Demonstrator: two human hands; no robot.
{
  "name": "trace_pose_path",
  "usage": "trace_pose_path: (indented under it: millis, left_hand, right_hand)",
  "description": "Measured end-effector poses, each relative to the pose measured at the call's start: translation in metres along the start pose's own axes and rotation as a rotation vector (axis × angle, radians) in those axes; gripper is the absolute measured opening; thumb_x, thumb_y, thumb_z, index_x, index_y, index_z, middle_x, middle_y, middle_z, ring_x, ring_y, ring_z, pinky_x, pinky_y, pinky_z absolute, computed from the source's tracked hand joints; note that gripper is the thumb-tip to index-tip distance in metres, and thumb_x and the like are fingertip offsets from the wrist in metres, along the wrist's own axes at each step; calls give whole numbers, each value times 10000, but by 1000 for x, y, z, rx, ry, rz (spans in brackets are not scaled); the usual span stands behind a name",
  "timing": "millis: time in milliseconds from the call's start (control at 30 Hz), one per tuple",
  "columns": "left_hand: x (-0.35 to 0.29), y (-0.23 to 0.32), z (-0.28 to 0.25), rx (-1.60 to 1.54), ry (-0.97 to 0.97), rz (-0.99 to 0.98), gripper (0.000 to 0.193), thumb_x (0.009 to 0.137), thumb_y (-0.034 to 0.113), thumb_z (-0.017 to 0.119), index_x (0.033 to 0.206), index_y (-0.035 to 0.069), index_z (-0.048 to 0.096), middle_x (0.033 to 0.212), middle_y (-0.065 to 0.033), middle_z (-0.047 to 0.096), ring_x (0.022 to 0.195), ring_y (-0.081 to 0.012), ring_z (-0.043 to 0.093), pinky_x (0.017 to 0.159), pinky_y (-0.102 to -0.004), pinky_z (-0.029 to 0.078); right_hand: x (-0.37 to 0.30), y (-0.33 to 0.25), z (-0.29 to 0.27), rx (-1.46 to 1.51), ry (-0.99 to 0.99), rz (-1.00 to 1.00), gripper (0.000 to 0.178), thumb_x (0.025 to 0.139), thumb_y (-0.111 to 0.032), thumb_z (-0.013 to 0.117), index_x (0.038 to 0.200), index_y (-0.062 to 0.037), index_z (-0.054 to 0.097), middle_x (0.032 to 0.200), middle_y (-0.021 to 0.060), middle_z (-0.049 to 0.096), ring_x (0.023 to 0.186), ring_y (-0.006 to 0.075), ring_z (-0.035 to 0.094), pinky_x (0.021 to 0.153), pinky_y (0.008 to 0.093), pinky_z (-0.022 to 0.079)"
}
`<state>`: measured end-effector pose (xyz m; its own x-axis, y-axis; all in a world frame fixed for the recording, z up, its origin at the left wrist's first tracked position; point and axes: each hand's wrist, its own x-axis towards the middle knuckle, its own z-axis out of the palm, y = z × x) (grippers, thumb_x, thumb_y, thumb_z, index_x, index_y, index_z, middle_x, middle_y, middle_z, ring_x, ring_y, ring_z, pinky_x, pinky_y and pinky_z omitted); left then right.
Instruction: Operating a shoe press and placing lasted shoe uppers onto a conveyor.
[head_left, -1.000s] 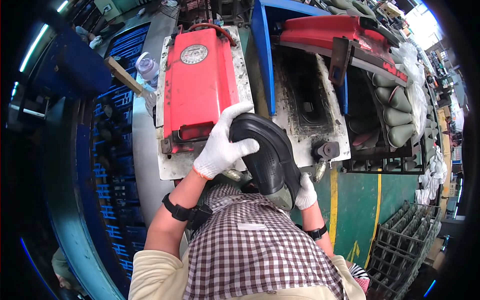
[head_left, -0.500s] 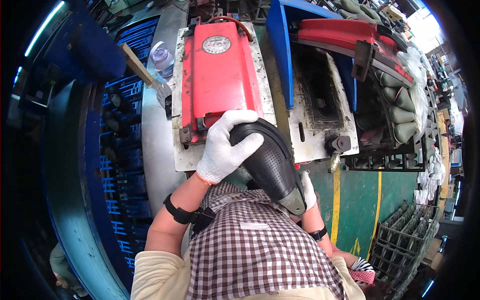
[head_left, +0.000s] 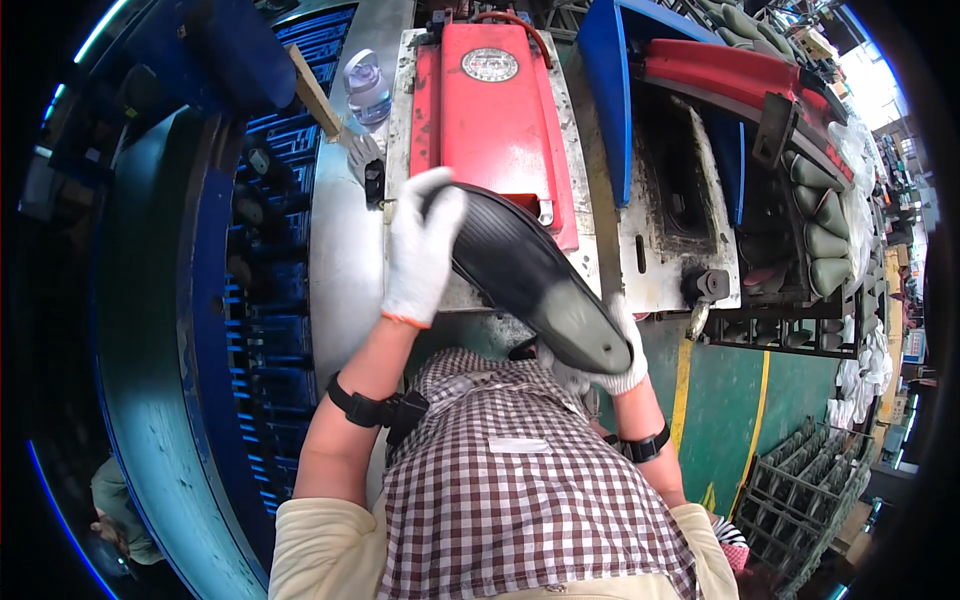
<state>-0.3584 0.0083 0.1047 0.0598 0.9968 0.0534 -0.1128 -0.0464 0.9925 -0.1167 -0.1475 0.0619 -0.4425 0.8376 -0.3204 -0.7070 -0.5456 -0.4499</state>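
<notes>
A grey-green shoe last (head_left: pixel 585 330) with a black shoe (head_left: pixel 505 250) on its front part is held in front of my apron, slanting from upper left to lower right. My left hand (head_left: pixel 425 245), in a white knit glove, is closed round the toe end, slightly blurred. Below the heel end of the last, my gloved right hand (head_left: pixel 625 350) grips it, its fingers partly hidden behind. Just beyond the shoe lies the red machine cover (head_left: pixel 495 125) on a worn metal plate.
To the right stands an open machine bed (head_left: pixel 655 240) beside a blue panel (head_left: pixel 618 110). Grey-green lasts (head_left: pixel 825 225) fill a rack at the far right. A water bottle (head_left: pixel 367 88) stands on the metal bench (head_left: pixel 345 215) at left. A wire rack (head_left: pixel 800 500) stands lower right.
The shoe has turned over in my hands and moved up, showing more of the grey-green last. My left hand shifted further along the toe; my right hand came up at the heel end.
</notes>
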Motion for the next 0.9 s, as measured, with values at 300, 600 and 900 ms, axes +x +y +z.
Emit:
trace_pose_path:
  millis: [300, 600, 900]
  left_hand:
    - [-63, -13, -48, -800, -112, -462, 744, 983, 545, 609, 1518, 64, 418, 1469, -131, 547, 1328, -287, 558, 1149, -460, 446]
    - [-94, -52, -162, -969, 434, -560, 429, 893, 262, 623, 1273, 62, 624, 1234, -104, 686, 1167, -282, 653, 1067, -478, 511]
    - [-100, -209, -360, -367, 1004, -743, 250, 781, 344, 719, 953, 184, 633, 951, -44, 673, 873, -257, 682, 810, -441, 570]
  right_hand:
    - [108, 19, 78, -651, 78, -13, 636, 1050, -562, 486, 1472, -89, 432, 946, 54, 686, 632, 112, 596, 497, 244, 409]
    - [127, 15, 75, -1782, 112, -426, 414, 924, -215, 656, 1300, -42, 657, 1161, 164, 704, 1092, 309, 649, 1005, 410, 492]
    - [113, 44, -3, -2087, 646, -701, 381, 868, -134, 708, 1248, -119, 684, 1207, 141, 646, 1155, 342, 619, 989, 448, 501]
